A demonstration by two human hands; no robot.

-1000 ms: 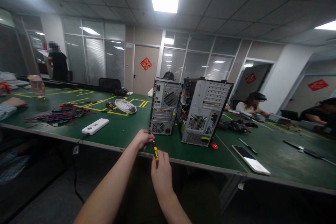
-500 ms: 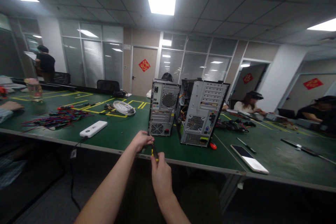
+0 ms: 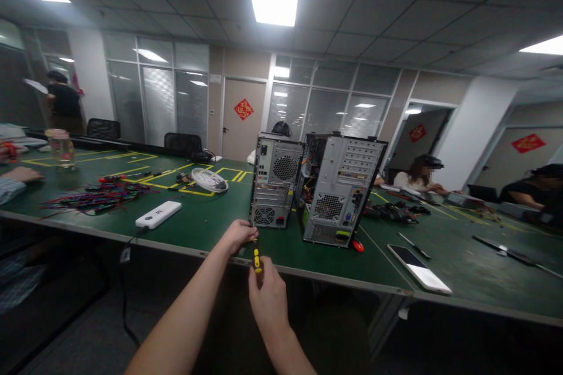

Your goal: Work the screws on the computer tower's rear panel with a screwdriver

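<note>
My right hand (image 3: 268, 290) is wrapped round the yellow-and-black handle of a screwdriver (image 3: 257, 259), which points up and away from me at the table's front edge. Just beyond its far end, my left hand (image 3: 240, 237) is closed in a pinch; what lies between those fingers is too small and dark to name. Close behind both hands stands a computer case (image 3: 273, 187) with its rear panel facing me. A second, larger computer case (image 3: 341, 193) stands to its right, with its left side open and parts showing inside.
On the green table (image 3: 220, 234) lie a white power bank (image 3: 158, 215) with a cable, a heap of thin wires (image 3: 99, 196) and a white round dish (image 3: 210, 180). To the right are a phone (image 3: 417, 268), a screwdriver (image 3: 414, 245) and black cables (image 3: 396, 211). Other people sit at both sides.
The screwdriver has turned in my right hand, showing more of its yellow handle. My left hand stays nearly in place, and the view has shifted slightly.
</note>
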